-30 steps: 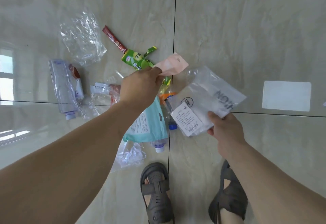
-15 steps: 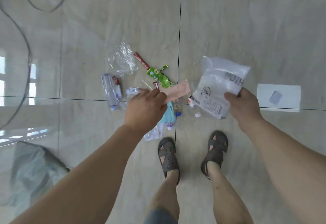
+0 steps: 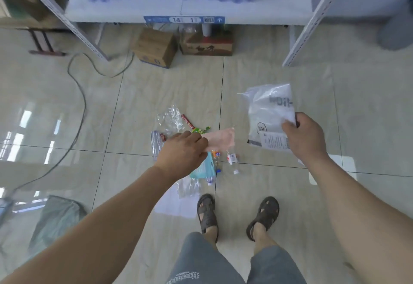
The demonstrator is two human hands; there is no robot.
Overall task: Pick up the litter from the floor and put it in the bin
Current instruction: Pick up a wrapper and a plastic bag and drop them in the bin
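Observation:
My left hand [image 3: 183,153] pinches a pink wrapper [image 3: 221,141] above the litter pile. My right hand [image 3: 306,139] grips a white plastic mailer bag [image 3: 269,113] with a printed label, held up to the right. On the floor below lie a clear crumpled plastic bag [image 3: 170,119], a red stick wrapper [image 3: 187,121], a green packet [image 3: 201,130], a clear bottle [image 3: 155,144], a teal pouch [image 3: 204,168], small bottles [image 3: 231,160] and clear film [image 3: 188,186]. A grey bin bag [image 3: 57,219] lies at the lower left.
A metal shelf rack [image 3: 185,8] with water bottles stands ahead, with cardboard boxes [image 3: 156,46] under it. A cable [image 3: 78,96] runs across the tiles at the left. My sandalled feet [image 3: 207,213] stand just behind the pile.
I have stood up: the view has pulled away from the floor, and both hands have risen with the pink wrapper and the white mailer bag. The shelf and boxes have come into view.

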